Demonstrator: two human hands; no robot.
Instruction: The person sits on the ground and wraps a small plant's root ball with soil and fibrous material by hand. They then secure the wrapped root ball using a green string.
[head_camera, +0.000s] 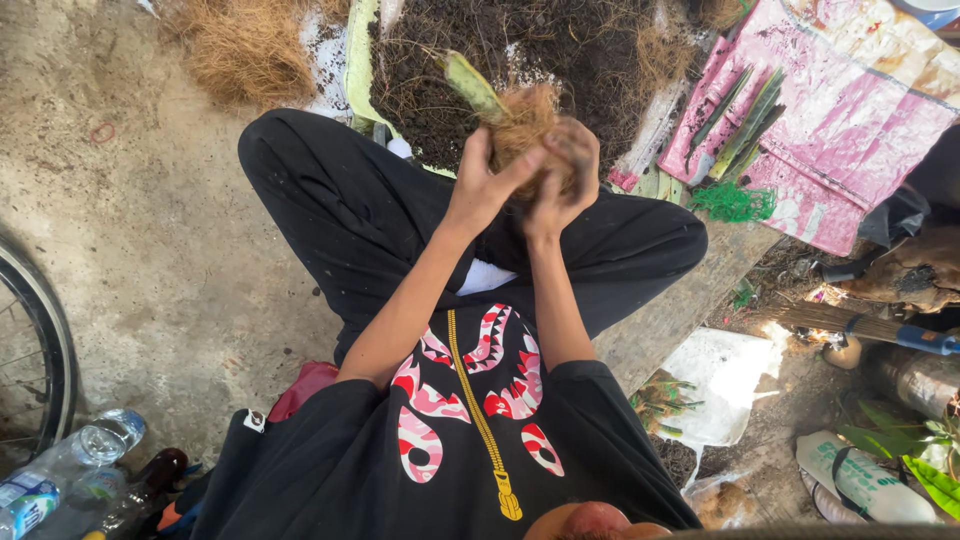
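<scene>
Brown coconut fibre is what both hands are busy with here — a ball of coir (527, 125) wrapped around the base of a green cutting (468, 82), held up in the upper middle of the frame over the person's crossed legs. The left hand (487, 178) is clamped on the near side of the ball, the right hand (565, 165) cupped tight against the other side, thumbs pressing in. Looks to me like the packing-and-shaping stage: fibre squeezed snug around the stem. I'd guess what comes next needs steady, even pressure without snapping the cutting, which sticks out tilted to the upper left.

Room-wise it's tight. A heap of dark soil (480, 55) sits just beyond the hands, loose fibre (245, 45) at upper left, and a pink sack (850, 130) with more green cuttings (745, 125) at upper right. Bare concrete (150, 250) on the left is the open side — bottles (70, 470) and a bicycle wheel (30, 350) only crowd the lower left corner.
</scene>
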